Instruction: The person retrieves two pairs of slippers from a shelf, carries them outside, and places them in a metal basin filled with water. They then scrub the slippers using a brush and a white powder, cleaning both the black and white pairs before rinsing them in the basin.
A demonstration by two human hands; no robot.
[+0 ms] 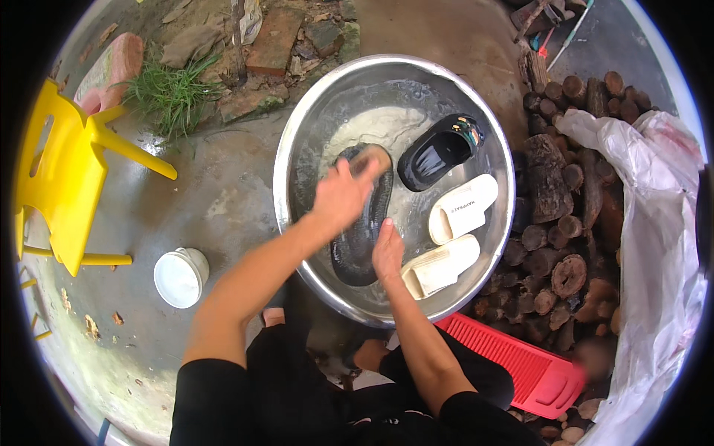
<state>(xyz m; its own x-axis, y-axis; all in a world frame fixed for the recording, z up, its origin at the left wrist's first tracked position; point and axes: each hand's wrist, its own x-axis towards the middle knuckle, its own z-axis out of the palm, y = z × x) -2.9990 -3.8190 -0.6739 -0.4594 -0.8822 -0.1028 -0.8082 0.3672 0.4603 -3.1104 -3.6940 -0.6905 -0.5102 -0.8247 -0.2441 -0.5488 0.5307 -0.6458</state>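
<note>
A large metal basin (281,195) lies before me with some water in it. My left hand (341,192) is blurred and grips a scrub brush (375,157), its head on the upturned sole of a black shoe (362,240). At the near right edge of that shoe, my right hand (388,253) holds it, thumb on top. A second black clog (440,150) sits upright at the basin's upper right. Two white slides, one (463,209) above the other (443,267), rest along the right side.
A red plastic washboard (519,362) leans by the basin's lower right. Stacked firewood (541,240) and a plastic sheet (652,223) line the right. To the left are a white bucket (179,279) and a yellow plastic chair (78,167). Bricks (275,42) and grass (173,97) lie beyond.
</note>
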